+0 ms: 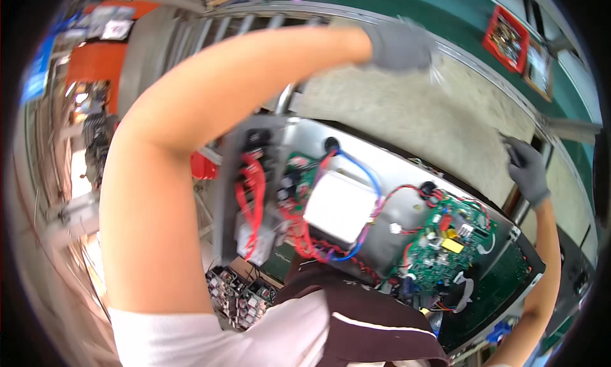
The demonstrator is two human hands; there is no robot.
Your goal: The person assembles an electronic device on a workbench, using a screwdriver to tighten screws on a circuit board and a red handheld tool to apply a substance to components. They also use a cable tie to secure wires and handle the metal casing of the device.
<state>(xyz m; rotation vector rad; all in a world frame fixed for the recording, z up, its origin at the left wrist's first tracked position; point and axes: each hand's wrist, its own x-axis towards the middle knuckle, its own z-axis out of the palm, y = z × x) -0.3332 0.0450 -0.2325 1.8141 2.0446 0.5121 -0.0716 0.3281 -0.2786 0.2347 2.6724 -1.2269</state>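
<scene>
My left hand [400,46], in a grey glove, reaches across to the far side above a beige surface. It is blurred and looks curled, with thin whitish, see-through streaks [438,76] at its fingertips that I cannot name. My right hand [529,171], also gloved in grey, is at the right beyond the metal case; its blurred fingers point up and left near something dark. Between my arms lies the open metal case [398,224], holding a white block [341,207], a green circuit board [449,246] and red and blue wires [366,166]. Neither hand touches these parts.
A red tray [507,39] of small metal parts stands on the green bench at the far right. Metal roller bars [229,33] run along the far left. Several electrical parts [238,295] sit low at the left, below a side panel with red cables [254,189].
</scene>
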